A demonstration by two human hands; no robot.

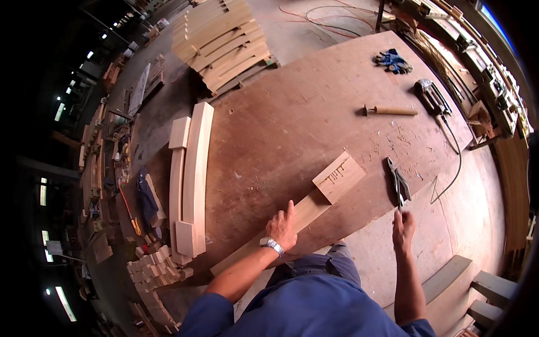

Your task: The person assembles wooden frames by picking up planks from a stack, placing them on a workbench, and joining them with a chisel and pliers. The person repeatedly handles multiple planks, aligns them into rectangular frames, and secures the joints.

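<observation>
L hand [282,227]: flat on wood plank [306,213], centre frame, fingers spread. R hand [403,229]: pinching pliers [398,185], centre-right. Hammer [390,110], blue gloves [393,61] upper right.

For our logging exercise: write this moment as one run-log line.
left hand: pressing on wooden plank | right hand: at pliers | bench: hammer, gloves

the person wears a blue short-sleeved shirt [314,312], its sleeves ending above the elbows, and grey-blue trousers [331,264] showing just beyond the shirt. a silver metal wristwatch [272,245] with a link band circles the left wrist. both forearms and hands are bare, with no gloves.
</observation>
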